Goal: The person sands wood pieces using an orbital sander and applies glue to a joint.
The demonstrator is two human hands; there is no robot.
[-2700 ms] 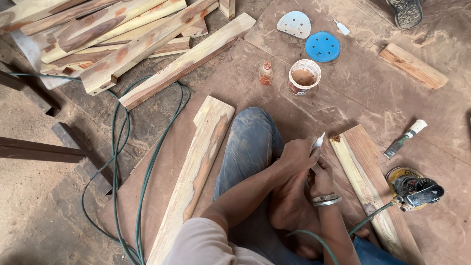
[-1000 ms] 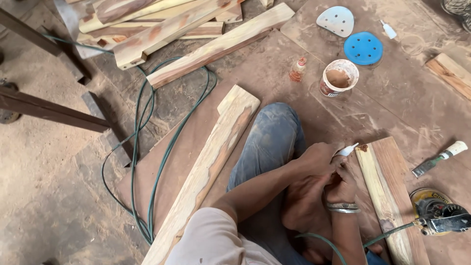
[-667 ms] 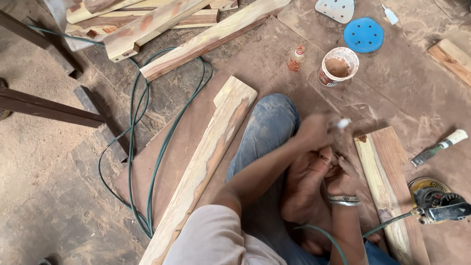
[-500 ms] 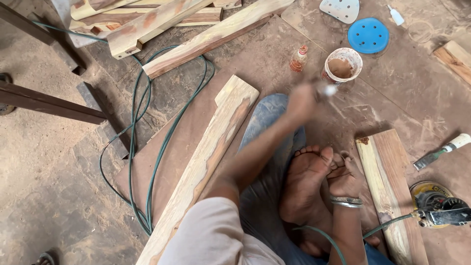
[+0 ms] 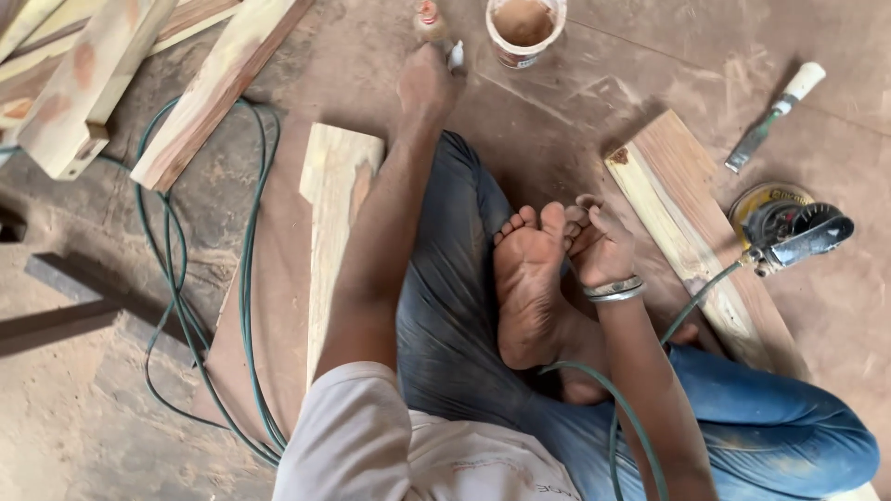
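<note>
We see a small white tube [image 5: 456, 54] on the floor beside the paste cup [image 5: 524, 30], pinched in our left hand [image 5: 425, 85]; our right hand [image 5: 601, 246] rests loosely curled, holding nothing, against our foot [image 5: 531, 278].

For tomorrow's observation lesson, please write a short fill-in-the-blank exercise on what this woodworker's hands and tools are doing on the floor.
1. The left hand reaches toward the small ____ beside the cup.
2. The right hand rests against the person's bare ____.
3. The angle grinder lies to the ____ of the plank.
4. The cup holds a ____ paste.

Missing words: bottle; foot; right; brown
</note>
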